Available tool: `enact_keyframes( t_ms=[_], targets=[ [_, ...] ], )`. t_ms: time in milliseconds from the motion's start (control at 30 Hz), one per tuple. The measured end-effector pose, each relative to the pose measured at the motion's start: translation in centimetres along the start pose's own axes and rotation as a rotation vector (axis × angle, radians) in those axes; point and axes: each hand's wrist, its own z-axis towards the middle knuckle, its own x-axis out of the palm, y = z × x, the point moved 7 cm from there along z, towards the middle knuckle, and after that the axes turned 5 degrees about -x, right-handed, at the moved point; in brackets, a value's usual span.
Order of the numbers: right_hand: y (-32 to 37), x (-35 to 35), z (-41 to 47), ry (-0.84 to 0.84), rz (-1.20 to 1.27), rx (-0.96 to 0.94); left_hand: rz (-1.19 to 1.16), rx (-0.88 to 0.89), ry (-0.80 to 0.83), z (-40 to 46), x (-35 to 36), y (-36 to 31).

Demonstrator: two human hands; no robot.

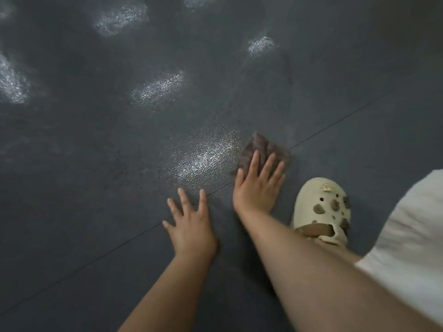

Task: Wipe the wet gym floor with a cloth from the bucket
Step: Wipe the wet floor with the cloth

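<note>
A brownish cloth (260, 147) lies flat on the dark grey textured gym floor (96, 164). My right hand (257, 185) presses on the cloth's near half with straight, spread fingers. My left hand (189, 224) rests flat on the bare floor to the left of it, fingers spread. A shiny wet patch (203, 156) glistens just left of the cloth. No bucket is in view.
My foot in a cream clog (322, 209) stands right of the right hand. White fabric of my clothing (412, 248) fills the right edge. More glistening patches (158, 88) lie farther off. A thin floor seam (335, 123) runs diagonally under the cloth.
</note>
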Motion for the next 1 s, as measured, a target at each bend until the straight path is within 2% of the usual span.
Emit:
enact_keyframes(
  t_ms=[167,267,433,533,600,867,1000],
  targets=[
    [0.2,1.5,-2.5,0.049,0.015,-0.001,-0.021,0.022,0.048,0.7,0.3,-0.4],
    [0.5,0.3,1.3,0.015,-0.046,-0.133,-0.020,0.010,0.058,0.7,0.2,-0.4],
    [2.2,-1.3,10.5,0.179,-0.150,-0.414,0.012,0.000,0.039,0.7,0.2,-0.7],
    [2.7,-1.4,12.9,0.172,-0.147,-0.439,0.006,-0.010,0.042,0.8,0.1,-0.7],
    [2.1,-1.6,13.3,0.118,-0.100,-0.349,-0.008,-0.012,0.050,0.8,0.1,-0.6],
    [-8.8,-2.8,13.3,0.017,0.067,0.262,-0.013,-0.012,0.056,1.0,0.2,-0.8],
    [-8.5,-2.1,9.8,-0.034,0.198,0.509,-0.008,-0.010,0.053,1.1,0.1,-0.8]
  ],
)
